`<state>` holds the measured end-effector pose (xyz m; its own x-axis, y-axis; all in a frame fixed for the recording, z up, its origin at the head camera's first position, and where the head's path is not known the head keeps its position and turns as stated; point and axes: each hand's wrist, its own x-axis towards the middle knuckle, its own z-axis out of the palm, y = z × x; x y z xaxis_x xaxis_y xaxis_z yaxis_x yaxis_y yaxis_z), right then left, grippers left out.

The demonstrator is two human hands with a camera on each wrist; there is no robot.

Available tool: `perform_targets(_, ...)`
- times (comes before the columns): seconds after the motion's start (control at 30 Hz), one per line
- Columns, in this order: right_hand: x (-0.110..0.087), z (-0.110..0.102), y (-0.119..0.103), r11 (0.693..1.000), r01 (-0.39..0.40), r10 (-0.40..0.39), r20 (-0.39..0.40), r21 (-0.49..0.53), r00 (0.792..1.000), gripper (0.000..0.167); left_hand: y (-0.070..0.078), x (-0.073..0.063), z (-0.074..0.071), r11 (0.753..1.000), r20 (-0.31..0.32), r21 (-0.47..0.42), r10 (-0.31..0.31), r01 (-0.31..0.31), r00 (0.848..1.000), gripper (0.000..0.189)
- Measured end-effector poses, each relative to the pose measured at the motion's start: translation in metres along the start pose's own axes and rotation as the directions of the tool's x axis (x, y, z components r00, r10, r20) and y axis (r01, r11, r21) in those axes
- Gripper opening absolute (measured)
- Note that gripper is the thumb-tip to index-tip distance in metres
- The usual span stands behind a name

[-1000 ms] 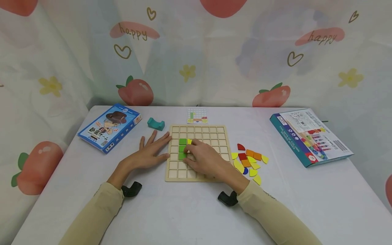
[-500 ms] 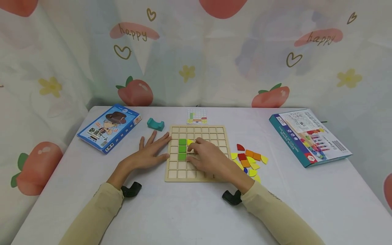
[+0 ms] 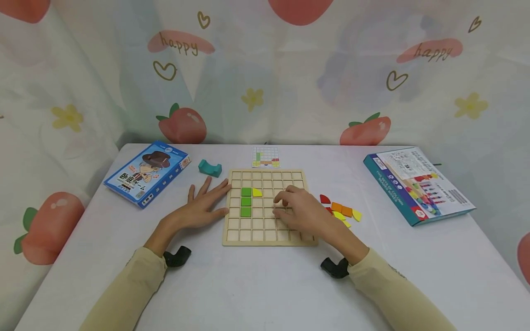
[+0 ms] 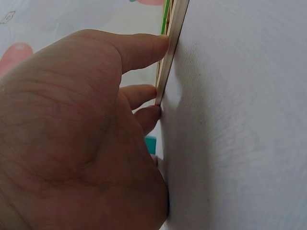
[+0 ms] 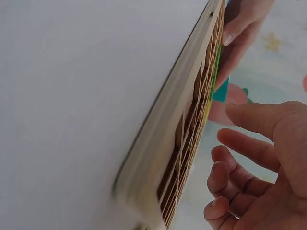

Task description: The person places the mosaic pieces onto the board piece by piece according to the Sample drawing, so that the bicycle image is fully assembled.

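Observation:
A wooden grid board (image 3: 246,235) lies on the table. Three green square tiles (image 3: 246,202) stand in one column of it, and a yellow tile (image 3: 257,192) with one rounded corner sits to the right of the top one. My left hand (image 3: 198,208) rests at the board's left edge, thumb and fingertips touching its side, as the left wrist view also shows. Over the board's right half hovers my right hand (image 3: 304,209). In the right wrist view that hand (image 5: 268,163) has loosely bent fingers, thumb apart from them, and nothing between them.
Loose orange tiles (image 3: 347,211), red tiles (image 3: 325,199) and yellow tiles (image 3: 357,215) lie right of the board, partly behind my right hand. A pattern card (image 3: 266,156) lies beyond the board. A teal block (image 3: 210,168), a blue box (image 3: 149,172) and another box (image 3: 420,184) stand around.
My right hand has moved right, away from the yellow tile, which now shows fully in its cell. It now covers part of the loose tiles. My left hand has stayed in place.

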<state>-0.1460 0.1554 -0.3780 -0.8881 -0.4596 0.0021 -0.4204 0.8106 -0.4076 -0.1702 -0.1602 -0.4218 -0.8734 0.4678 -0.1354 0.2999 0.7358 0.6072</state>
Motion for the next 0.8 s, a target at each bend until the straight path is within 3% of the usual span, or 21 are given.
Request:
perform_targets(0.23,-0.016,-0.010,0.021,1.000,0.002,-0.001,-0.046,0.015,0.999,0.023,0.001,-0.001,0.000,1.000,0.006,0.003,-0.007,0.007,1.000,0.073)
perform_targets(0.8,-0.056,-0.031,0.067,0.989,-0.149,0.149,-0.042,-0.017,0.988,0.029,0.001,-0.001,0.000,1.000,0.008,0.012,-0.011,0.011,1.000,0.074)
